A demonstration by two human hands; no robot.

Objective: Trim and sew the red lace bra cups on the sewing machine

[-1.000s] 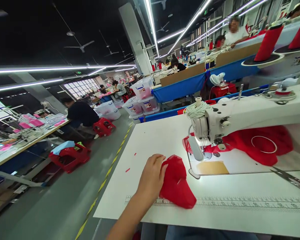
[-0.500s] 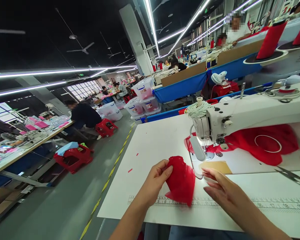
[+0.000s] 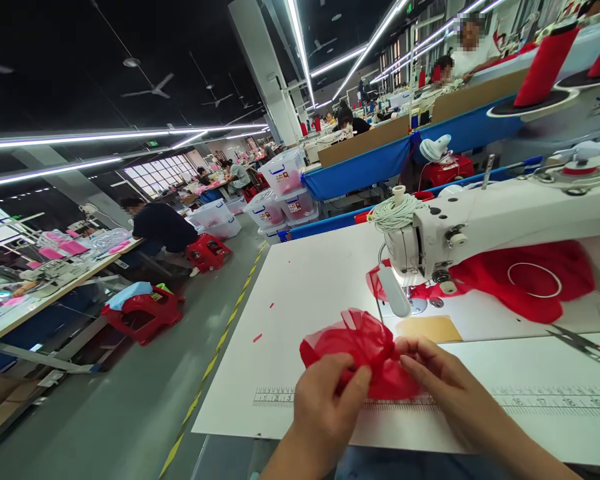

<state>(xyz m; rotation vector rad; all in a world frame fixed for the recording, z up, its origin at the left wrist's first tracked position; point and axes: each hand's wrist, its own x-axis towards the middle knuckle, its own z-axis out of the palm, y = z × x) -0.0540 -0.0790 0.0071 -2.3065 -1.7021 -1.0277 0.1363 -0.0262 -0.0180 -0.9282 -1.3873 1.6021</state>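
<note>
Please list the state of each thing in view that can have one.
Sheer red fabric, bunched up and held
Left hand, closed on it
Right hand, pinching its right side
Scissors, lying unheld
Sewing machine, red cloth under its arm
Ceiling tube lights, lit
Clear storage boxes, stacked
Red thread cone, standing on end
Small white fan, whether spinning unclear

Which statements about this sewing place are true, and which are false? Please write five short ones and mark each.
1. The left hand and the right hand both touch the red fabric. True.
2. The pointed metal tool is in the right hand. False: it lies apart from both hands, at the picture's right.
3. A printed ruler scale runs along the near side of the table. True.
4. The thread cones at upper right are blue. False: they are red.
5. The sewing machine is mainly white. True.
</note>
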